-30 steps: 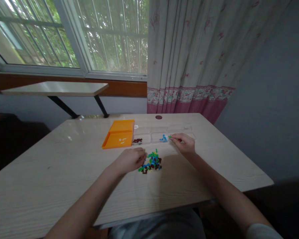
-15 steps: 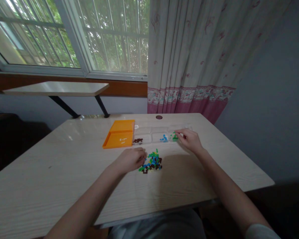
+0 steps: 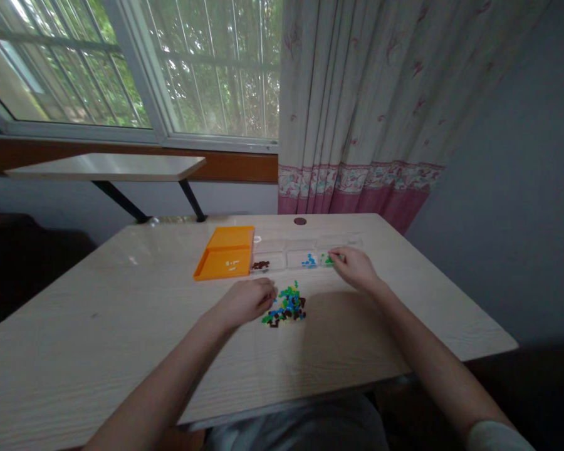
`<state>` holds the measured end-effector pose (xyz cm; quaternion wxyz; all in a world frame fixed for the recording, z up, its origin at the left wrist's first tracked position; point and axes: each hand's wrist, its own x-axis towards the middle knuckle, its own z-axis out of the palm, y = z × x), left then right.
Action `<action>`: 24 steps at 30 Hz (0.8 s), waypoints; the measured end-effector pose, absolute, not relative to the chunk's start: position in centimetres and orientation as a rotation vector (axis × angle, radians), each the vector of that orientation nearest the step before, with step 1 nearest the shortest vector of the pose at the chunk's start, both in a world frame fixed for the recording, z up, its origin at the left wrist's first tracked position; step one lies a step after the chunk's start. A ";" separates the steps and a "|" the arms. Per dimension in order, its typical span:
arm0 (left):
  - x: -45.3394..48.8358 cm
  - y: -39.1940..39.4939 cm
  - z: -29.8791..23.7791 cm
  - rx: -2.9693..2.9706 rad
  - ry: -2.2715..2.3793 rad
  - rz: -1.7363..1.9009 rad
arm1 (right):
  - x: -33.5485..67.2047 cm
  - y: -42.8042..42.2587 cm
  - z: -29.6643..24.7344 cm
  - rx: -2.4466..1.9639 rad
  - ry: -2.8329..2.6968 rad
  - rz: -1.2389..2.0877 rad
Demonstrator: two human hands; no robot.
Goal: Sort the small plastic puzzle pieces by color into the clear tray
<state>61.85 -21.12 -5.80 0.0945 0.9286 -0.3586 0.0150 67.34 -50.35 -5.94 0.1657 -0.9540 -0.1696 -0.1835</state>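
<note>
A pile of small toy bricks [image 3: 289,307] in green, blue, brown and yellow lies on the table. At its left edge rests my left hand [image 3: 249,302], fingers curled together; whatever may be in them is hidden. My right hand [image 3: 356,268] is closed in a pinch above the right end of a clear divided tray [image 3: 301,246]. Green bricks [image 3: 328,259] lie in the compartment under its fingertips, and anything pinched is too small to tell. Blue bricks [image 3: 309,260] and brown bricks [image 3: 260,265] sit in other front compartments.
An orange case [image 3: 230,238] joins the tray's left side, with several white bricks [image 3: 232,264] in its front part. A raised shelf [image 3: 122,166] stands at the back left of the wooden table [image 3: 136,338]. A curtain [image 3: 357,113] hangs behind.
My right hand has shifted slightly, its fingertips still over the green compartment. My left hand and the pile look the same.
</note>
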 end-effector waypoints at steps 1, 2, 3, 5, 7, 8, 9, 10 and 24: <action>61.9 -21.2 -5.8 2.738 -1.053 0.059 | 66.9 -49.5 -6.0 -2.690 -0.530 -0.490; 61.8 -21.2 -5.8 2.713 -1.039 0.077 | 66.4 -48.6 -6.2 -2.665 -0.579 -0.452; 61.8 -21.3 -5.7 2.678 -1.022 0.099 | 65.8 -47.7 -6.4 -2.641 -0.637 -0.404; 61.7 -21.5 -5.6 2.588 -0.979 0.146 | 64.6 -45.8 -6.8 -2.569 -0.799 -0.312; 61.6 -21.9 -5.5 2.503 -0.935 0.199 | 63.4 -44.3 -7.1 -2.479 -0.915 -0.328; 61.5 -22.0 -5.5 2.471 -0.917 0.226 | 62.9 -43.8 -7.2 -2.442 -0.953 -0.342; 61.4 -22.2 -5.5 2.446 -0.906 0.252 | 62.6 -43.4 -7.3 -2.410 -0.968 -0.359; 61.3 -22.4 -5.5 2.430 -0.901 0.278 | 62.3 -43.1 -7.4 -2.380 -0.968 -0.371; 60.8 -23.0 -5.7 2.423 -0.991 0.414 | 62.2 -42.3 -7.9 -2.154 -0.726 -0.184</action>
